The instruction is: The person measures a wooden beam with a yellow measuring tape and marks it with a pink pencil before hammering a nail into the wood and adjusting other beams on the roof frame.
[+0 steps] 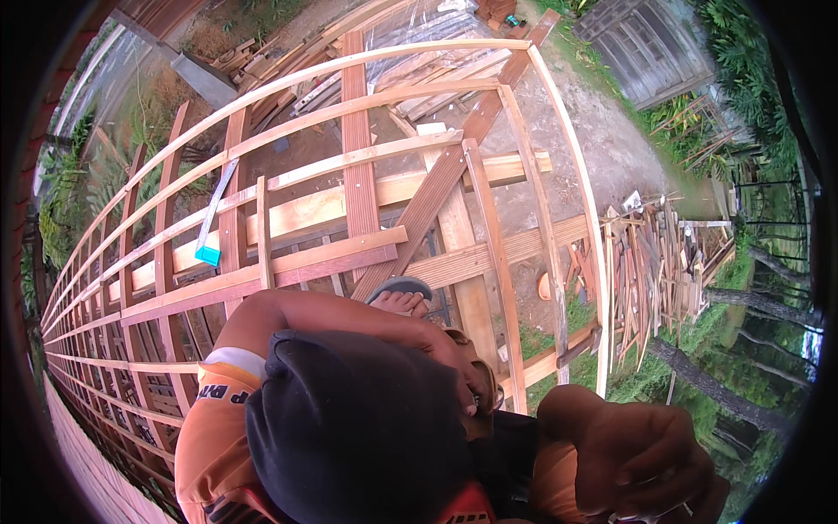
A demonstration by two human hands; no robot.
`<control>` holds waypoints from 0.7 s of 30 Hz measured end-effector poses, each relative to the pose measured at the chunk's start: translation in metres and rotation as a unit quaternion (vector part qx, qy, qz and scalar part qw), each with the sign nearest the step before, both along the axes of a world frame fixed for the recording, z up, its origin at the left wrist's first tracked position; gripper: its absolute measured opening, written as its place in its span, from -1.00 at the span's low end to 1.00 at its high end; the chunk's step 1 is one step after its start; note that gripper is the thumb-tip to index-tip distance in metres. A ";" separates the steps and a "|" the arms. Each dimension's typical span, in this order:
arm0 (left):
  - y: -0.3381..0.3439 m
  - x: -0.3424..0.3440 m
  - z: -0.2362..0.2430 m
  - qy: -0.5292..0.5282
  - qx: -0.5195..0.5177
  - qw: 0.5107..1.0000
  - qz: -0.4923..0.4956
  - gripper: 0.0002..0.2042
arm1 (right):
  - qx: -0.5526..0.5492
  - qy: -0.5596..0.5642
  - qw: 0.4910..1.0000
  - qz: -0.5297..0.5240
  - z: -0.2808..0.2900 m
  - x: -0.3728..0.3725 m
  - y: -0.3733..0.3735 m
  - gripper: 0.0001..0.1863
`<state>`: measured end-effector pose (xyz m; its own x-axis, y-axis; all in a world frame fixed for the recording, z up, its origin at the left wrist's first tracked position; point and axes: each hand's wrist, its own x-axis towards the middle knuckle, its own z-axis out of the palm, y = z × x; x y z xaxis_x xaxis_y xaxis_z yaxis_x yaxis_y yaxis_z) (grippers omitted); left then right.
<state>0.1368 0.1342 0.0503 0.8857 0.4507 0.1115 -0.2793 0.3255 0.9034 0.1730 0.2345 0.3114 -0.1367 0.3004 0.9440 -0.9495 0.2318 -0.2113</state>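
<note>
My right hand (637, 445) looms at the lower right, fingers curled around something small that I cannot make out. My left hand is not in view. Just beside my right hand is a co-worker in an orange shirt (214, 437) and black head covering (349, 419), bent over, one bare arm (349, 310) reaching across to a brown object (480, 375), partly hidden. A sandalled foot (406, 297) rests among the beams. Beyond them, a metal square (223, 196) with a turquoise handle lies on the wooden lattice (362, 157) of curved slats and crossing beams.
The open framework (524, 218) stands above dirt ground (611, 148), with gaps between members. Timber piles lie at the top (436, 61) and right (646, 288). A weathered grey shed (642, 52), trees (751, 375) and a concrete post (201, 74) surround it.
</note>
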 end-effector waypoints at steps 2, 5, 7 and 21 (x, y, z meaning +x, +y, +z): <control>0.008 0.006 0.004 0.012 -0.004 1.000 -0.023 -0.32 | 0.023 -0.092 0.989 -0.116 0.006 0.024 0.000 -0.78; 0.025 -0.005 0.046 0.122 0.073 0.989 -0.027 -0.32 | 0.044 -0.179 0.978 -0.094 0.019 0.041 0.008 -0.81; 0.035 -0.009 0.048 0.178 0.039 0.983 -0.012 -0.30 | 0.028 -0.094 0.993 -0.057 0.014 0.022 0.010 -0.82; 0.043 -0.115 0.249 0.593 -0.027 0.789 0.162 -0.32 | -0.079 -0.058 0.991 0.088 0.027 0.079 0.022 -0.82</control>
<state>0.0220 0.1768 0.2993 0.1912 0.6502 -0.7353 0.6749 0.4569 0.5795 0.2524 0.2563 0.3389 -0.3043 0.4060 0.8617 -0.9396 0.0206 -0.3415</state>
